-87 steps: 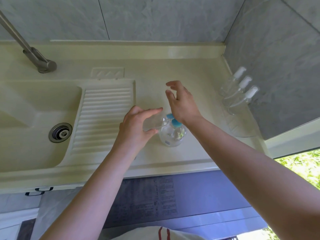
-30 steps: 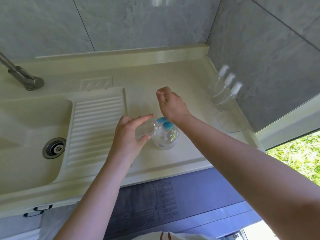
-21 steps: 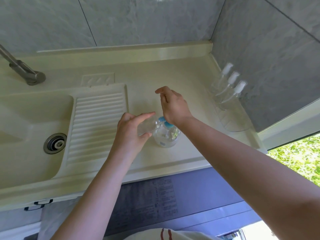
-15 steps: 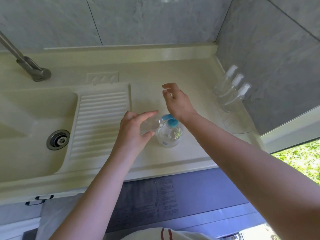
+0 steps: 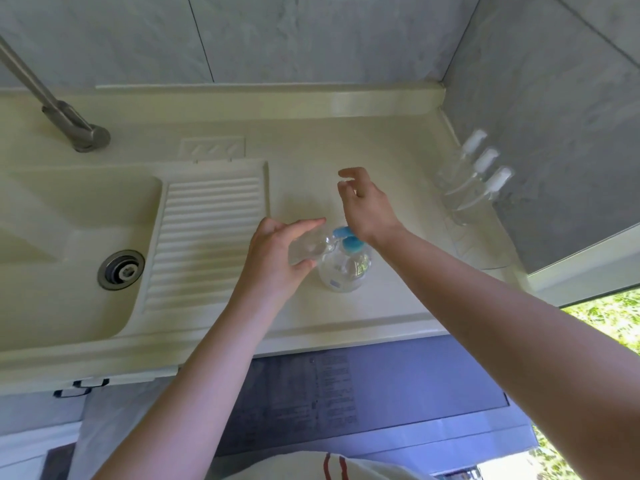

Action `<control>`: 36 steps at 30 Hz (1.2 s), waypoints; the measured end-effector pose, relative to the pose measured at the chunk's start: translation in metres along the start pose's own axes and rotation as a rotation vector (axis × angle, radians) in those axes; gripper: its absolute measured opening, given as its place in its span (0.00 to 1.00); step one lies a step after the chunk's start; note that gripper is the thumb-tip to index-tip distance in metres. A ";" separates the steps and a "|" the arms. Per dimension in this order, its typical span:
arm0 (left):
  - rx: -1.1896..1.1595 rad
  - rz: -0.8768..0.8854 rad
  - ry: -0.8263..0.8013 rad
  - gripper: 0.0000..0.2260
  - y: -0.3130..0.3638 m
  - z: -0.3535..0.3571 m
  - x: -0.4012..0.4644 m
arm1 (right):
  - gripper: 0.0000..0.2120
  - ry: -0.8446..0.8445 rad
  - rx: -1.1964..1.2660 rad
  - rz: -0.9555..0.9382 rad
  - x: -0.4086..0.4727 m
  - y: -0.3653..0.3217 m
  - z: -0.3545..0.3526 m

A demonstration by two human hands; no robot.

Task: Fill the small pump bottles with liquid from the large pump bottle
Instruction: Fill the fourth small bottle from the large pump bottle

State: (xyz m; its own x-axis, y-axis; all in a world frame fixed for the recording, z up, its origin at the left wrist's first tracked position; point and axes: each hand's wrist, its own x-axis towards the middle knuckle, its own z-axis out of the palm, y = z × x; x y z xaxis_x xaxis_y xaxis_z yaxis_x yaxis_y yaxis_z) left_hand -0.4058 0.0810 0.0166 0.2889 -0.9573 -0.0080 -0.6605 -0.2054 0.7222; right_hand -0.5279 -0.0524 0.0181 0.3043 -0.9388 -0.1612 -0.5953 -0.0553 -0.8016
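Nearest the person, the large pump bottle [image 5: 344, 268] stood upright on the cream counter [image 5: 398, 299], close to its front edge. It was clear with a blue pump head [image 5: 348, 237], and it serves as the landmark here. It looked partly full, though the level was hard to read.

Just left of it, the left hand [image 5: 273, 258] gripped a small clear bottle [image 5: 308, 247], fingers and thumb curled round it. The bottle was tilted, its open mouth brought up under the blue spout. Whether any liquid had gathered in it could not be told.

Right above the large bottle, the heel of the right hand [image 5: 367, 209] rested on or hovered over the pump head. Its fingers were loosely curled and seemed to pinch something small and pale, perhaps the small bottle's cap, but this was too small to confirm.

Further back and to the right of the large bottle, three small pump bottles [image 5: 474, 178] with white tops leaned against the grey wall. They looked clear, and I could not tell whether they were filled.

Well to the left of the large bottle lay the ribbed drainboard [image 5: 207, 233], then the sink [image 5: 69, 220] with its drain, and behind that the tap [image 5: 72, 126].

By my reading the task was midway: one bottle was under the pump, and capping it remained.
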 end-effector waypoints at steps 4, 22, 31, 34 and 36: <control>0.006 0.005 0.015 0.27 0.000 0.000 -0.001 | 0.17 -0.015 -0.066 -0.063 -0.002 -0.007 0.000; 0.020 0.012 0.007 0.27 0.002 0.000 0.002 | 0.16 0.135 -0.344 -0.136 -0.005 0.003 0.005; 0.025 0.024 0.002 0.27 0.004 -0.002 0.002 | 0.16 0.114 -0.073 -0.120 0.002 -0.007 0.001; 0.027 0.029 0.000 0.27 0.002 -0.001 0.002 | 0.16 0.146 -0.244 -0.190 -0.004 -0.002 0.003; 0.042 0.024 -0.012 0.27 0.001 0.000 0.002 | 0.17 0.151 -0.344 -0.173 -0.006 0.003 0.005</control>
State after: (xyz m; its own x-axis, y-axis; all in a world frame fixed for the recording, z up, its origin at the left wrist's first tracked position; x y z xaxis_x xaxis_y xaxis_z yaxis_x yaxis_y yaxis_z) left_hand -0.4058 0.0789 0.0172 0.2645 -0.9644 0.0011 -0.6960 -0.1901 0.6925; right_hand -0.5281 -0.0452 0.0140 0.3242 -0.9437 0.0657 -0.7668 -0.3029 -0.5659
